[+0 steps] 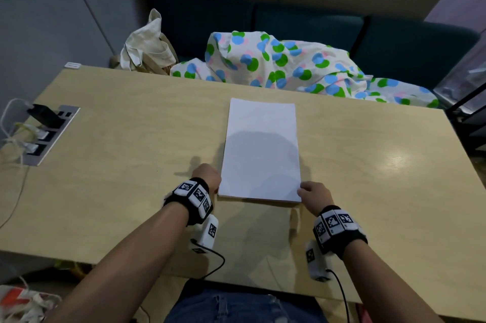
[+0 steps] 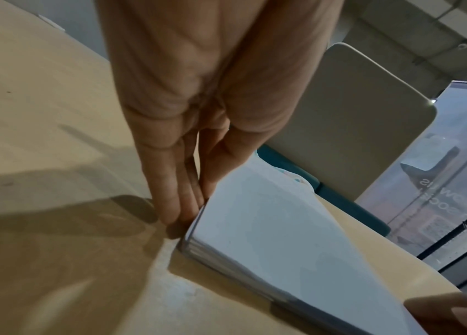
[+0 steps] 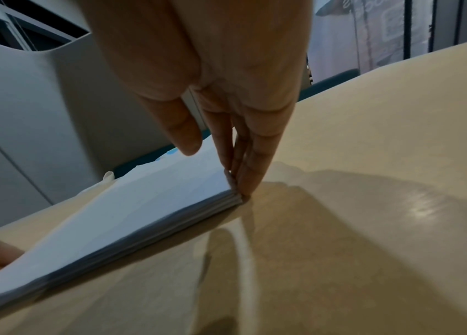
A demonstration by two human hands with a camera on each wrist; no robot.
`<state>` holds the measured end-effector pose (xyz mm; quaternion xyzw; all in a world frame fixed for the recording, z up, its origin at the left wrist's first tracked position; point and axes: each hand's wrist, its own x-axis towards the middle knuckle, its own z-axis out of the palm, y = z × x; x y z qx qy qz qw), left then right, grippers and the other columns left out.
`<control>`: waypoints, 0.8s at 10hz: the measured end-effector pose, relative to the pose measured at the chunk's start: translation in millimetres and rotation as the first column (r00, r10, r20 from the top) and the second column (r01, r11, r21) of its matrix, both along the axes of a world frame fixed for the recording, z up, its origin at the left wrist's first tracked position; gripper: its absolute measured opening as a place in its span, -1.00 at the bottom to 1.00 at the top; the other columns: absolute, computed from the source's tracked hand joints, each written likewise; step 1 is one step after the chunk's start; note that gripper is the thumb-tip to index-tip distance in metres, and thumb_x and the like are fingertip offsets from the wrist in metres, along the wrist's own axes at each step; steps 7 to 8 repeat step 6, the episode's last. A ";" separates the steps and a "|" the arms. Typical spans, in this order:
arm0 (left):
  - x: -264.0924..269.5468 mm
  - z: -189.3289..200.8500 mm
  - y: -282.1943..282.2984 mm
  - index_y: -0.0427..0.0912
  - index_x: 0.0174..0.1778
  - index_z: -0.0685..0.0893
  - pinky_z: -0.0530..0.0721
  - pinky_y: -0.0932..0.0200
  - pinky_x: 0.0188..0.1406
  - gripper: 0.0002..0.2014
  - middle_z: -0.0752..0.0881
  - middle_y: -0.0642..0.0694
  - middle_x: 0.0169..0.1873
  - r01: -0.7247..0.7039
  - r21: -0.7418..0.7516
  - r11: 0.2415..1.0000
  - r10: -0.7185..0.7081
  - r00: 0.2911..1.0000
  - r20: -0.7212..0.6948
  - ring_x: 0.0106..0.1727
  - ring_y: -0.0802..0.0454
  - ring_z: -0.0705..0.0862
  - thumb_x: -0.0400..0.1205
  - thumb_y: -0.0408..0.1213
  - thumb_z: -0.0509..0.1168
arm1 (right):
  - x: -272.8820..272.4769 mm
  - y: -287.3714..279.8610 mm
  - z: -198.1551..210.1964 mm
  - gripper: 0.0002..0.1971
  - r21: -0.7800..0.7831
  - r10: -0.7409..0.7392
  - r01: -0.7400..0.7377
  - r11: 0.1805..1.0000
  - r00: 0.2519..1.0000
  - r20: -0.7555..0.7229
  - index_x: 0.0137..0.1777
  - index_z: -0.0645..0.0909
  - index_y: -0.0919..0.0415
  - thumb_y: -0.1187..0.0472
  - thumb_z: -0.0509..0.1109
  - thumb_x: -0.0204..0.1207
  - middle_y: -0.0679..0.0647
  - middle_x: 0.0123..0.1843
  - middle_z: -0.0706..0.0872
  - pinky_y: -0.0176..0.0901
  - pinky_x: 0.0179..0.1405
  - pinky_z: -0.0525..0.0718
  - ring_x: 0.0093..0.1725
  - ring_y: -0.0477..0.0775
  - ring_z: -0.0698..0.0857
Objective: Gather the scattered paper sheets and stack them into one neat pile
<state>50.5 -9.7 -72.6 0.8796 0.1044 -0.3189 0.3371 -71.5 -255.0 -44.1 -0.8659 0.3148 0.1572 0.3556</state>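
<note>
The paper sheets (image 1: 260,151) already lie as one white pile at the middle of the pale wood-grain desk (image 1: 118,165), so the gathering looks done; only squaring the edges seems left; the left hand (image 1: 207,175) presses straight fingers (image 2: 175,199) against the pile's near left corner; the right hand (image 1: 314,195) sets straight fingers (image 3: 251,172) against the near right corner; the stack is thin, flat, rectangular, matte.
</note>
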 end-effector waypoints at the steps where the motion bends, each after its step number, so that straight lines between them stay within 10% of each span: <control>1: -0.7 6.5 -5.5 -0.27 -0.36 0.54 0.78 -0.04 0.01 -0.82 0.65 -0.21 -0.27 0.019 0.041 0.999 -0.020 0.999 0.032 -0.20 -0.17 0.64 0.57 -0.45 0.19 | 0.0 0.9 -2.0 -0.76 -0.017 0.013 -0.013 1.000 1.000 -0.005 -0.01 0.64 0.51 0.34 0.23 0.50 0.41 -0.04 0.74 -0.07 -0.19 0.54 -0.07 0.33 0.67; 2: -2.1 7.9 -8.1 -0.27 -0.50 0.41 0.55 0.14 -0.38 -0.73 0.55 -0.19 -0.47 0.040 0.082 0.996 -0.041 0.999 0.006 -0.39 -0.17 0.55 0.55 -0.44 0.18 | -0.3 0.8 -0.3 -0.75 -0.019 0.015 -0.015 1.000 1.000 0.000 0.02 0.64 0.52 0.34 0.22 0.50 0.42 -0.03 0.73 -0.11 -0.22 0.49 -0.09 0.32 0.67; 4: -5.7 9.5 -4.1 -0.27 -0.46 0.40 0.42 0.18 -0.46 -0.76 0.50 -0.17 -0.50 0.115 0.124 0.986 -0.117 0.993 0.009 -0.47 -0.11 0.46 0.54 -0.43 0.18 | -1.3 1.9 7.1 -0.84 -0.030 0.019 -0.019 0.999 1.000 -0.024 -0.22 0.55 0.43 0.35 0.21 0.50 0.39 -0.22 0.61 -0.05 -0.24 0.54 -0.18 0.30 0.60; 6: -18.5 35.7 18.4 -0.09 0.15 0.62 0.56 0.17 0.05 -0.78 0.67 -0.17 0.05 0.453 0.120 0.884 -0.459 0.888 0.033 0.10 -0.14 0.67 0.64 -0.30 0.15 | -21.2 -4.1 13.9 -0.70 -0.116 0.166 -0.168 0.979 0.986 -0.032 0.29 0.60 0.28 0.22 0.23 0.62 0.19 0.20 0.69 -0.13 0.08 0.58 0.17 0.19 0.67; 8: -18.5 35.7 18.4 -0.09 0.15 0.62 0.56 0.17 0.05 -0.78 0.67 -0.17 0.05 0.453 0.120 0.884 -0.459 0.888 0.033 0.10 -0.14 0.67 0.64 -0.30 0.15 | -21.2 -4.1 13.9 -0.70 -0.116 0.166 -0.168 0.979 0.986 -0.032 0.29 0.60 0.28 0.22 0.23 0.62 0.19 0.20 0.69 -0.13 0.08 0.58 0.17 0.19 0.67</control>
